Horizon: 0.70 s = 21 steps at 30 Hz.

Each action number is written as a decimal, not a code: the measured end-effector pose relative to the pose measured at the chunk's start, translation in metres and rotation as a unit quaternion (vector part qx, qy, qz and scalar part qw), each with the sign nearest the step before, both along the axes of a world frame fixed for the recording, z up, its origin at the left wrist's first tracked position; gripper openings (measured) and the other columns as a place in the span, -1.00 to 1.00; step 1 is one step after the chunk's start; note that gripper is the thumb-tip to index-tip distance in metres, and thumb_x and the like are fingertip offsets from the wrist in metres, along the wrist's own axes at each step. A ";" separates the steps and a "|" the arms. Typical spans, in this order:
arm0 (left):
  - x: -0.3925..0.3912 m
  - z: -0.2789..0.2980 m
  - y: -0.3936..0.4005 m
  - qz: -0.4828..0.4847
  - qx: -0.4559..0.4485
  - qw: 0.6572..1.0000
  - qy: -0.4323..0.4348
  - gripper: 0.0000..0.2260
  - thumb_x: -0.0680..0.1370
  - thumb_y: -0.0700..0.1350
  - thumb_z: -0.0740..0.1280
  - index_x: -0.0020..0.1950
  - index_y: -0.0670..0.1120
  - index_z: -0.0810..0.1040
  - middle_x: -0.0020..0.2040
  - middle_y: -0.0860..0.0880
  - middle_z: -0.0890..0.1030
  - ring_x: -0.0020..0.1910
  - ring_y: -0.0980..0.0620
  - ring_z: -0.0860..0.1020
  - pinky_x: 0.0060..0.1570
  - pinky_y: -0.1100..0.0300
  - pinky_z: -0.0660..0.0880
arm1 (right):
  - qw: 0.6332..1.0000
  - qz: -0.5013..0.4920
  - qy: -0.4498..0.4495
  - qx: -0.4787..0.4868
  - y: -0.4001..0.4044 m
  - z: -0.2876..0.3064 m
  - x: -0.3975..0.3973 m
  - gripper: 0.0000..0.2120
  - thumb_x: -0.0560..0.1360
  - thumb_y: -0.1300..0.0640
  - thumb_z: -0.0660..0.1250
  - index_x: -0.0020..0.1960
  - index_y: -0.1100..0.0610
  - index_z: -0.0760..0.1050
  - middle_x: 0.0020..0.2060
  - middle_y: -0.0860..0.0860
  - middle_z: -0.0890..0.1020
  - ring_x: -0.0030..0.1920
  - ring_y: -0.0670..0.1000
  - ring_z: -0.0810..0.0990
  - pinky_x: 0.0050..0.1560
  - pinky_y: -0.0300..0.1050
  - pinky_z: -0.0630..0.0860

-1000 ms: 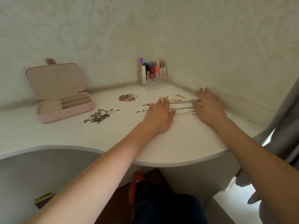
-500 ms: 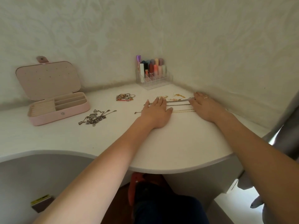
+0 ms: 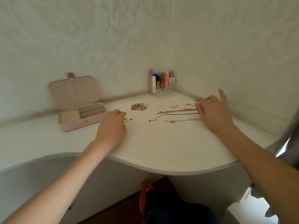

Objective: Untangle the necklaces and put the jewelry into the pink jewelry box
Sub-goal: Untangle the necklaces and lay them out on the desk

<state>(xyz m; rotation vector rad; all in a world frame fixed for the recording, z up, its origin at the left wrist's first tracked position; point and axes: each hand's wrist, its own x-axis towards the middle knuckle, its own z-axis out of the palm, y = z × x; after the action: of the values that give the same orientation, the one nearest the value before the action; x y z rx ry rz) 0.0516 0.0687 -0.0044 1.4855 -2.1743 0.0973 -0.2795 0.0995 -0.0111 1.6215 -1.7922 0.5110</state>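
Item: silver chain tangle (image 3: pixel 127 120), mostly hidden beneath my left hand (image 3: pixel 111 126), whose fingers curl onto it; pink jewelry box (image 3: pixel 80 117) open just beyond them. Right hand (image 3: pixel 213 112) fingers spread flat, pinning the straightened necklaces (image 3: pixel 178 116) to the tabletop (image 3: pixel 161 151). I should lift the tangle slowly, teasing loops apart, never yanking.

Surface: we saw a white curved desk (image 3: pixel 161 151).
On it: pink jewelry box (image 3: pixel 77 117), clear lipstick organizer (image 3: pixel 165 89), laid-out necklaces (image 3: pixel 176 116), bracelet heap (image 3: pixel 139 107).

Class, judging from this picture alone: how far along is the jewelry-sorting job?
Done: several chains lie straightened side by side. In hand: the left hand curls over the silver tangle; the right hand rests on the chains' ends. Left: the open pink jewelry box shows nothing stored; the bracelets wait too.
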 end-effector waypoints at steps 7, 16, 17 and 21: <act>0.038 0.004 -0.014 0.007 0.090 0.995 -0.039 -0.77 0.56 -0.04 0.27 0.06 -0.12 0.64 -0.06 -0.12 0.63 -0.05 -0.09 0.55 -0.07 0.08 0.47 | 0.989 0.138 -0.061 -0.006 -0.015 0.002 0.081 -0.65 0.62 0.04 0.00 0.06 0.14 0.52 -0.25 0.05 0.63 0.01 0.12 0.54 0.48 0.04 -0.06; 0.017 -0.007 -0.036 -0.076 0.096 0.958 0.258 -0.87 0.57 -0.16 0.28 -0.13 -0.15 0.57 -0.25 0.02 0.57 -0.27 0.12 0.50 -0.27 0.42 0.36 | 0.891 0.363 -0.262 0.082 -0.054 0.006 0.192 -0.78 0.59 0.13 0.20 0.11 0.16 0.58 -0.06 0.05 0.68 -0.07 0.04 0.61 0.32 -0.19 0.27; 0.014 -0.005 -0.041 -0.065 0.106 0.942 0.311 -0.87 0.58 -0.16 0.26 -0.12 -0.15 0.55 -0.26 0.02 0.55 -0.30 0.15 0.48 -0.29 0.43 0.36 | 0.867 0.366 -0.323 0.096 -0.056 0.007 0.195 -0.78 0.60 0.12 0.20 0.12 0.15 0.57 -0.04 0.03 0.68 -0.05 -0.02 0.61 0.21 -0.23 0.37; 0.011 -0.004 -0.057 -0.098 0.220 0.812 0.531 -0.83 0.60 -0.14 0.25 -0.18 -0.13 0.51 -0.32 -0.03 0.53 -0.34 0.05 0.48 -0.27 0.25 0.49 | 0.803 0.343 -0.468 0.137 -0.063 0.003 0.191 -0.73 0.61 0.04 0.15 0.15 0.10 0.56 -0.08 -0.01 0.67 -0.04 -0.12 0.59 -0.05 -0.35 0.41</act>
<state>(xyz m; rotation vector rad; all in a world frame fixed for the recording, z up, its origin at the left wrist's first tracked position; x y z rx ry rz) 0.0626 0.0114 -0.0087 1.0557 -1.3888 -1.1093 -0.0887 0.0369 -0.0081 2.4980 -1.8875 1.6968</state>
